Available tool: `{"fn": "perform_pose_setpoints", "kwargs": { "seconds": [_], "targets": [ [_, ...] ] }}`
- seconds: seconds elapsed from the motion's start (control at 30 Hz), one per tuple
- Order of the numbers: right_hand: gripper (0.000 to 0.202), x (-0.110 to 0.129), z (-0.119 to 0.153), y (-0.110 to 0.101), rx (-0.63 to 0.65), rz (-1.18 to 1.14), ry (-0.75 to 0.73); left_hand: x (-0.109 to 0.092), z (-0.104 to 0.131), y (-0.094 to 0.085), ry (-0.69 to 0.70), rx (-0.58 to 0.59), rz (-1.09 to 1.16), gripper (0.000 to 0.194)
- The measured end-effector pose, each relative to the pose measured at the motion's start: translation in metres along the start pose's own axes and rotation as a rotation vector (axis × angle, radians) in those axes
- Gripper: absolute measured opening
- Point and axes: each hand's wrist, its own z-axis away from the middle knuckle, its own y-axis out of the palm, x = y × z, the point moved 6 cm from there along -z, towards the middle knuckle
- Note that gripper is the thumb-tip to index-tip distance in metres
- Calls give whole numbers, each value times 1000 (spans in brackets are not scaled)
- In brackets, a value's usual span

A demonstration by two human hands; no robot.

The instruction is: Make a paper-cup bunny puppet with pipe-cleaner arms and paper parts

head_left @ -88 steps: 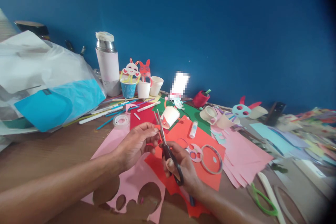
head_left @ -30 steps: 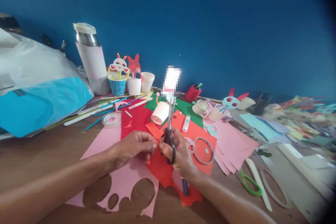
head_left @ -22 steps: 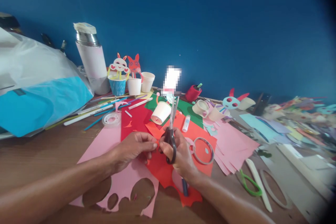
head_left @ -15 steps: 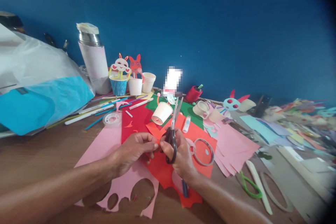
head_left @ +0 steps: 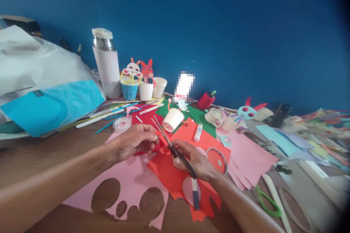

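Observation:
My right hand (head_left: pixel 195 158) grips black-handled scissors (head_left: pixel 183 161), whose narrow blades point up and to the left. My left hand (head_left: pixel 138 140) is closed, thumb against fingers, at the edge of a small piece of orange-red paper (head_left: pixel 158 133) beside the blades. Its exact outline is hard to make out. Under the hands lie orange-red sheets (head_left: pixel 164 169) and a pink sheet (head_left: pixel 136 171) with round holes cut out. A white paper cup (head_left: pixel 173 119) lies tipped just beyond the scissors. A glue stick (head_left: pixel 198 132) is right of it.
At the back left stand a flask (head_left: pixel 106 67) and a blue cup (head_left: pixel 129 90) with a paper figure. A plastic bag (head_left: pixel 49 76) fills the far left. Tape rolls, pink sheets (head_left: pixel 250 160) and green-handled scissors (head_left: pixel 269 204) lie to the right.
My hands have moved slightly apart. The scissors have swung from pointing upward to pointing up-left, towards my left fingers. The whole view has shifted a little.

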Motion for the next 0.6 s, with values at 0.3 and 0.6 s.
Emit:
{"fn": "perform_pose_setpoints", "kwargs": {
  "seconds": [0.3,0.6],
  "targets": [
    [48,-6,2,0,122,-44,5,-1,0,-4,-96,21,11,9],
    [48,-3,3,0,154,-14,-23,2,-3,-7,-103,29,-1,5]
  ]
}}
